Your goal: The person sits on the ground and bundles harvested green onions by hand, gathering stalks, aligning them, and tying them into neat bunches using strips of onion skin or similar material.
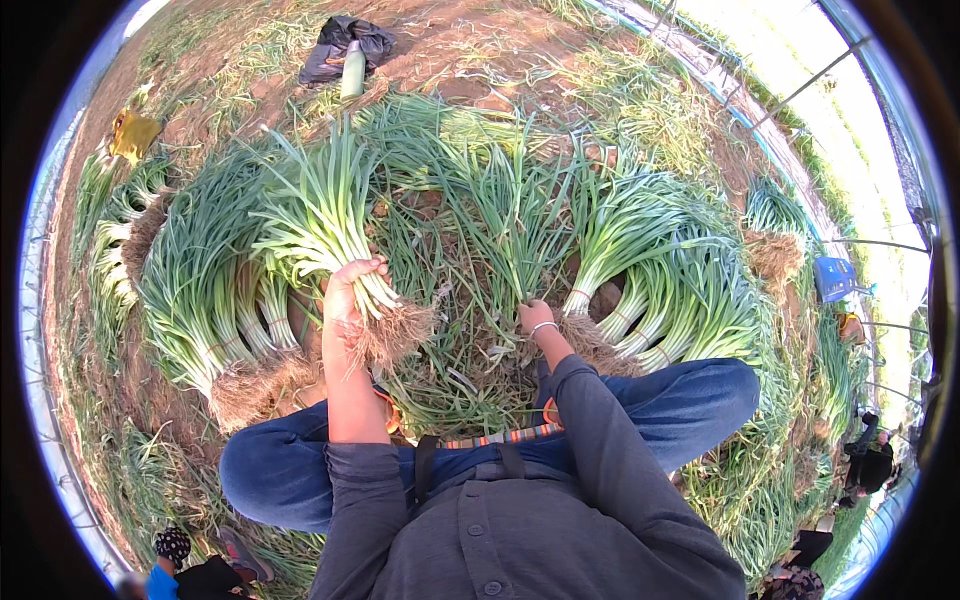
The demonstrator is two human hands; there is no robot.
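My left hand (pixel 351 292) is closed around the white stems of a bunch of green onions (pixel 330 217), its leaves fanned upward and its brown roots hanging at the right of my wrist. My right hand (pixel 535 315), with a pale band at the wrist, grips the lower end of some green onion stalks (pixel 510 225) that lie on the ground before me. Tied green onion bundles (pixel 225 300) lie beside my left hand, roots towards me. More tied bundles (pixel 652 300) lie to the right of my right hand. The stalk ends inside my right hand are hidden.
Loose leaves (pixel 465 375) cover the soil between my crossed legs. Farther off are a black plastic bag (pixel 330 56) and a green bottle (pixel 353 71). A yellow bag (pixel 133 135) lies left, a blue container (pixel 834 279) right. Other people (pixel 870 461) are near the lower edges.
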